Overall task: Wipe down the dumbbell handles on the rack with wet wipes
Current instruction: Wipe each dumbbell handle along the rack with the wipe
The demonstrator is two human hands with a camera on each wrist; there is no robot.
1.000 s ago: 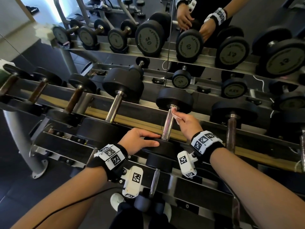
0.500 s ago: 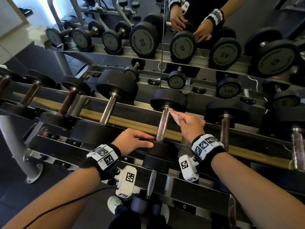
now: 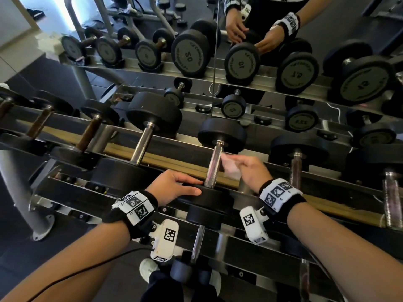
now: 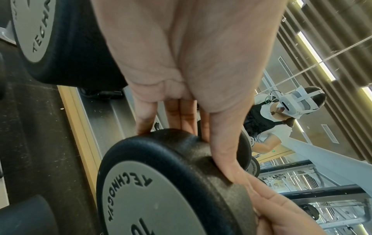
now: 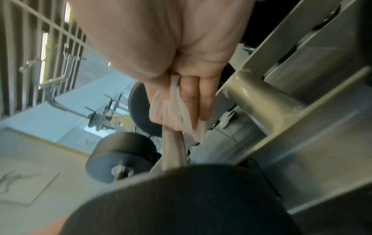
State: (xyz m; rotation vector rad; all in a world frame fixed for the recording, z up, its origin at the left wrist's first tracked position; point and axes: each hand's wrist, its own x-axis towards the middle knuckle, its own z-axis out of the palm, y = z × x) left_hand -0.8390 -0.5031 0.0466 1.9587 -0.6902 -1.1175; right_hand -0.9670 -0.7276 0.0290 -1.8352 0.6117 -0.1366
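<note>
White wet wipe (image 3: 230, 167) sat pinched in the right hand (image 3: 250, 168) against the chrome dumbbell handle (image 3: 214, 166) on the rack (image 3: 174, 164); the left hand (image 3: 172, 186), grip spread, rested on its near black head (image 3: 207, 197).

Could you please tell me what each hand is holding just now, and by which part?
Right hand pinches a wet wipe by its edge. Left hand holds nothing, resting straight fingers on the dumbbell's near head.
</note>
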